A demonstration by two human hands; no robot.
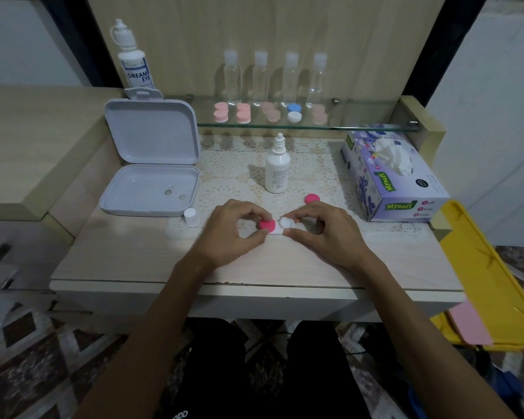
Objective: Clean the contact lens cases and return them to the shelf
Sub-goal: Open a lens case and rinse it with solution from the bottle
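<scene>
A white contact lens case point(286, 224) lies on the table between my hands. Its left well carries a bright pink cap point(268, 225); its right well is uncovered. My left hand point(233, 234) pinches the pink cap with thumb and fingers. My right hand point(324, 231) pinches the right end of the case. A second pink cap point(312, 198) lies loose on the table just behind my right hand. On the glass shelf point(360, 127) stand several other lens cases: pale pink ones point(221, 112) and a blue-and-white one point(294, 112).
A white solution bottle point(277, 167) stands uncapped behind the case; its small white cap point(191, 217) sits to the left. An open grey box point(150, 189) is at left, a tissue box point(390, 176) at right. Clear bottles point(261, 77) line the shelf.
</scene>
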